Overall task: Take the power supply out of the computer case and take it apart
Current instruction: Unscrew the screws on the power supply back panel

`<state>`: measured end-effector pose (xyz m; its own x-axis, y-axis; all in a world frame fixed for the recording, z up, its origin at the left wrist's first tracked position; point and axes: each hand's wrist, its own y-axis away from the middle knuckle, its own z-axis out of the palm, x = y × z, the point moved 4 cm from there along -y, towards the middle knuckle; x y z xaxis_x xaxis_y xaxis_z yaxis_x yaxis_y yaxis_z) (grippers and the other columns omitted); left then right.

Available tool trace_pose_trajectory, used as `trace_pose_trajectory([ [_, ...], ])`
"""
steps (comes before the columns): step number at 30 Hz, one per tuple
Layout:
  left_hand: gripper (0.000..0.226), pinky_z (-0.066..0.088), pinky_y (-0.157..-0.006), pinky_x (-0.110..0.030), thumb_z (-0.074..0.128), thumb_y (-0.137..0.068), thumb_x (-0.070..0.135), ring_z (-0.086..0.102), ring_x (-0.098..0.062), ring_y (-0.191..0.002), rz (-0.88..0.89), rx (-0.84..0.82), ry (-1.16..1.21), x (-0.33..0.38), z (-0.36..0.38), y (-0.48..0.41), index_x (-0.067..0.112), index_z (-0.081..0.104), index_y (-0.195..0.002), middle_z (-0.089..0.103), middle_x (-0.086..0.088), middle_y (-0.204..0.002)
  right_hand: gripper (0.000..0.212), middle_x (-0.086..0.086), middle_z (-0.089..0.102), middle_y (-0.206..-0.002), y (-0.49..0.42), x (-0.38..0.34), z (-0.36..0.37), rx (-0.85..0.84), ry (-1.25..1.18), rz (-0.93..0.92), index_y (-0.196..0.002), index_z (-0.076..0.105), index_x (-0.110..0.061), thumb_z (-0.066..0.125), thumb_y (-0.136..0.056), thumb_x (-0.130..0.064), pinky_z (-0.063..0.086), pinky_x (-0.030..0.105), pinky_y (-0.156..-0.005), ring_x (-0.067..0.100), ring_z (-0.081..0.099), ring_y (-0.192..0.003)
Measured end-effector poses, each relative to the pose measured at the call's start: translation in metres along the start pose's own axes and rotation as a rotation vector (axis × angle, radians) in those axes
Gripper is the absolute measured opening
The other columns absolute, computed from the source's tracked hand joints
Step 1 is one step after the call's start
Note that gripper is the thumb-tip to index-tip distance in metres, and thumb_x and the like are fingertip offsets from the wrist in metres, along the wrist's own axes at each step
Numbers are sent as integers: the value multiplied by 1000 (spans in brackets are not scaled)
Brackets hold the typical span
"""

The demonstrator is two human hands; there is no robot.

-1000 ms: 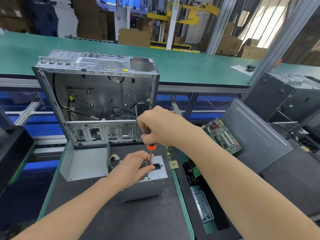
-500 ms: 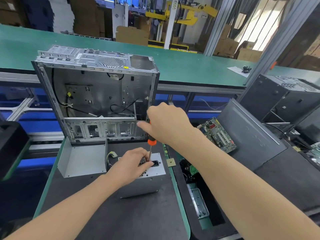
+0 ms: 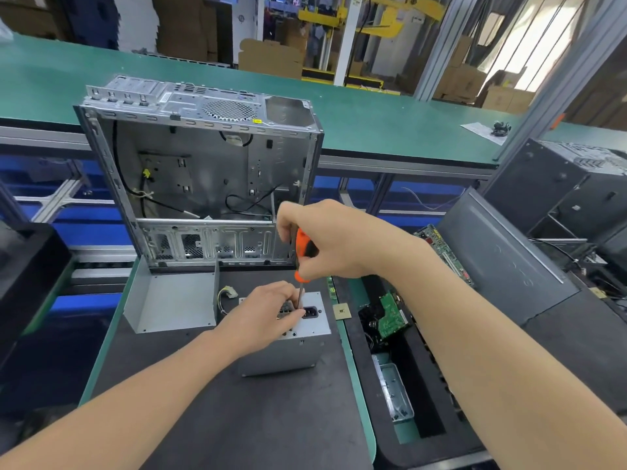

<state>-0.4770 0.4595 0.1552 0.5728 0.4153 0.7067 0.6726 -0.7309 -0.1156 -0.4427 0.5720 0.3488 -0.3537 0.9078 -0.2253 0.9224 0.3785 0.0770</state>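
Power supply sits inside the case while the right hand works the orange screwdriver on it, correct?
No. Head view: the power supply sits on the mat in front of the case; the right hand does work the orange screwdriver on it.

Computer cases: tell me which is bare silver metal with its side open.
The silver case standing just behind the power supply; the cases at the right are dark.
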Motion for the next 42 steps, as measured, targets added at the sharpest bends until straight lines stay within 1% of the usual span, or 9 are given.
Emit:
trace_pose_trajectory([
  [4,22,52,-97,-38,65,-101,31,65,-13,-120,-2,4,6,1,-1,0,35,54,-82,67,9,-104,24,-6,49,-71,3,-9,2,130,184,57,-93,47,-22,66,-83,-33,30,28,-50,24,54,-70],
  [8,20,51,-88,-26,64,-100,36,63,0,-104,-27,16,-47,-2,1,-3,36,56,-82,64,18,-101,61,0,39,-64,0,-12,2,334,422,424,-66,31,-19,43,-97,-69,21,28,-47,21,35,-52],
  [11,18,42,-77,-18,63,-100,40,58,6,-94,-12,16,-86,-4,3,-5,37,55,-84,61,21,-97,55,1,43,-64,-8,-9,9,367,443,455,-67,27,-18,50,-103,-53,25,27,-46,24,47,-53],
  [15,14,53,-93,-31,61,-100,42,63,-3,-114,-21,-10,-54,-8,4,-4,37,56,-88,64,18,-109,30,2,52,-68,-12,-2,9,252,280,304,-77,49,-15,60,-98,-34,28,26,-47,26,56,-63],
  [20,17,54,-93,-32,61,-100,42,63,-7,-118,-13,1,-53,-6,3,-3,40,54,-84,63,18,-107,9,-13,59,-73,-4,7,2,83,31,116,-90,61,-22,69,-93,-24,33,22,-50,3,52,-62],
  [25,19,53,-94,-36,62,-100,41,63,-9,-120,-18,3,-47,-5,2,-2,39,52,-83,63,17,-106,24,-15,59,-76,0,9,-4,26,-42,50,-99,63,-23,75,-80,-16,38,12,-51,-5,56,-68],
  [29,21,54,-90,-34,63,-100,40,64,-7,-118,-30,11,-36,-5,3,-1,37,53,-82,63,17,-104,26,-6,55,-72,0,2,-3,156,190,140,-95,54,-20,65,-90,-43,31,27,-47,9,52,-63],
  [33,23,44,-78,-16,63,-99,43,61,2,-105,-27,33,-82,-6,4,-2,38,52,-80,63,21,-107,63,1,42,-63,-1,-5,2,337,414,448,-65,34,-18,43,-97,-71,25,27,-45,19,41,-51],
  [42,18,54,-95,-37,62,-99,41,64,-9,-121,-8,8,-39,-5,4,-2,38,54,-83,64,16,-104,13,-6,62,-73,-4,-2,4,156,45,196,-84,57,-23,63,-95,-26,43,29,-53,16,59,-68],
])
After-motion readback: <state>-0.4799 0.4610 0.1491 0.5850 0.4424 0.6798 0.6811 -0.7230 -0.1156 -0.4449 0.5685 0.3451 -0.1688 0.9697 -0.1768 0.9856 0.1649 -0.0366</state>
